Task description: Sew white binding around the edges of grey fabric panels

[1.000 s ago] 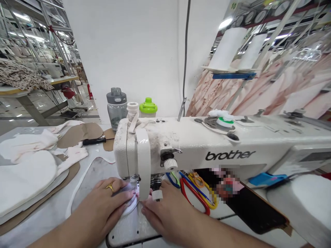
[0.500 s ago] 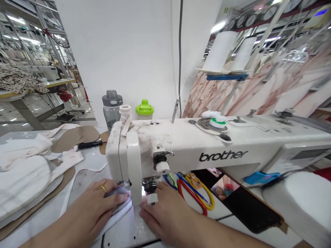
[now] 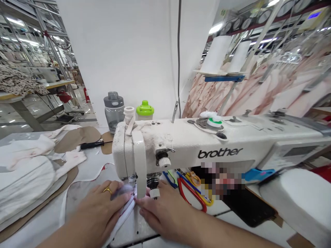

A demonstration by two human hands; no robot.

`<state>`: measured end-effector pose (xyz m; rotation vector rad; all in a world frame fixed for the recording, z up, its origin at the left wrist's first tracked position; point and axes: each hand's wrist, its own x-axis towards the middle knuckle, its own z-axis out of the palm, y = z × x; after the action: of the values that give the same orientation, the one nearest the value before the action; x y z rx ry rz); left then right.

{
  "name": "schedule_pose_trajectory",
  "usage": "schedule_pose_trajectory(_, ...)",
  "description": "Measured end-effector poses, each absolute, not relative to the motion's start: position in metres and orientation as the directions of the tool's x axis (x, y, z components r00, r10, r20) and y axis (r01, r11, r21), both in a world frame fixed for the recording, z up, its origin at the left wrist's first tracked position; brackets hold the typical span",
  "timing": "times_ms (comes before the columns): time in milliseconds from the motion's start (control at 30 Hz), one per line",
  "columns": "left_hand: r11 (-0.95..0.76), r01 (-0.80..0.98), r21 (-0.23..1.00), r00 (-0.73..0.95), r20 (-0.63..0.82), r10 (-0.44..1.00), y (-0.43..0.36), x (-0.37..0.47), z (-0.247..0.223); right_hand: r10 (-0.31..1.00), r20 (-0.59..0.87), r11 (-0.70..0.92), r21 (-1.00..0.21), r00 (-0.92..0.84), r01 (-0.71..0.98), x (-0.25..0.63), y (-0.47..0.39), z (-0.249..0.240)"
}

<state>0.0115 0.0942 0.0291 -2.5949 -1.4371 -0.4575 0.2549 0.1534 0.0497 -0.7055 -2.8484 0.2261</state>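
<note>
A white sewing machine (image 3: 181, 144) marked "brother" stands across the view, its needle area lit low at the centre. My left hand (image 3: 103, 203), with a gold ring, presses on white and grey fabric (image 3: 77, 193) left of the needle, fingers spread. On the right of the needle, my right hand (image 3: 165, 206) rests with its fingertips at the fabric's edge; the machine head hides part of its fingers. Whether these fingers pinch the cloth cannot be made out.
Scissors with red handles (image 3: 192, 194) and a black phone (image 3: 249, 206) lie behind my right forearm. Fabric pieces (image 3: 26, 186) and a black-handled screwdriver (image 3: 91, 145) lie at left. A grey bottle (image 3: 114, 112) and a green-lidded bottle (image 3: 145, 110) stand behind the machine.
The view has shifted slightly, so the machine head appears further right. The fabric lies differently under my left hand, and my right index fingertip now shows at the cloth's edge.
</note>
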Motion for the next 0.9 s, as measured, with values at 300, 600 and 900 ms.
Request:
schedule_pose_trajectory(300,-0.498,0.852,0.16,0.43,0.325,0.842,0.088,0.008,0.044,0.445,0.146,0.888,-0.202,-0.883,0.414,0.256,0.158,0.052)
schedule_pose_trajectory(600,-0.55,0.835,-0.008,0.536,0.236,0.811,0.088,0.005,0.048,0.419,0.184,0.903,-0.186,-0.889,0.387,0.258,0.158,0.05)
schedule_pose_trajectory(900,-0.515,0.854,-0.072,0.516,0.238,0.823,0.081,0.02,0.049,0.456,0.191,0.888,-0.17,-0.869,0.428,0.257,0.157,0.047)
